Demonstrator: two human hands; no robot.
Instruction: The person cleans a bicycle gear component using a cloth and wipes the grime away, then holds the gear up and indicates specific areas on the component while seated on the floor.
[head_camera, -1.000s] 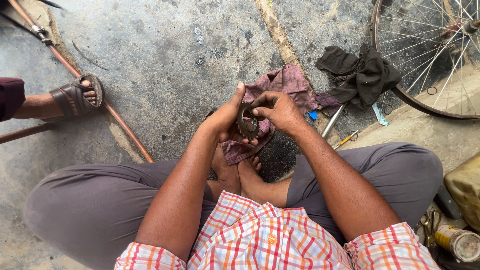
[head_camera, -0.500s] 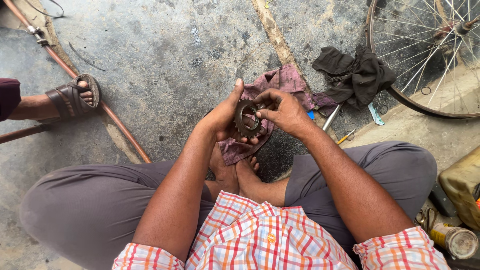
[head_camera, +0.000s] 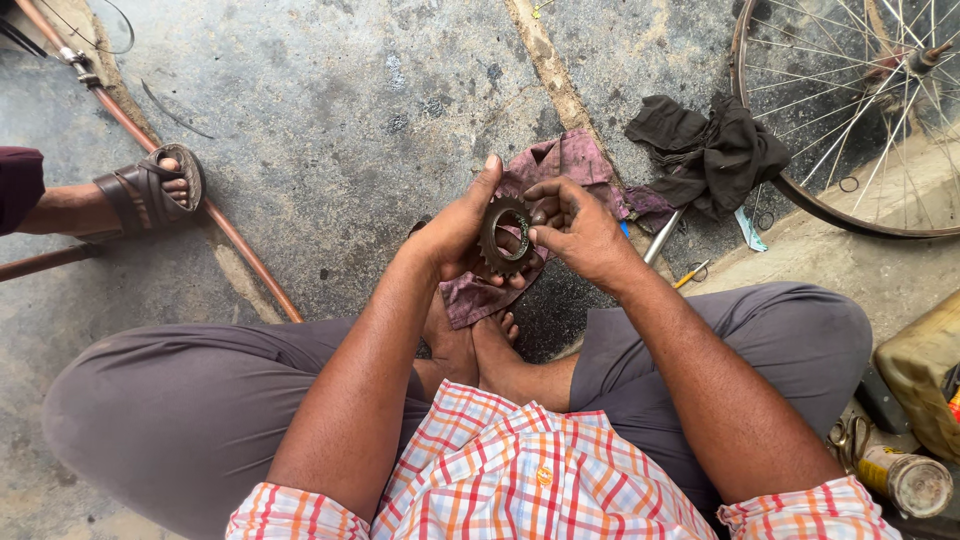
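Sprocket (head_camera: 505, 236) sits cupped in the left hand (head_camera: 455, 232) above the purple rag (head_camera: 560, 180), turned more face-on than before; right hand (head_camera: 580, 228) fingertips pinch its rim, perhaps rotating it.

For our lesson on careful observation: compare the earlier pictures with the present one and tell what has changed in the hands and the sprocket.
Little changed. The left hand still cups the sprocket, now turned more face-on so its hole shows. The right hand still works at its edge with the fingertips. Nothing was picked up or let go. The maroon rag, black cloth, wheel and the other person's sandalled foot stayed put.
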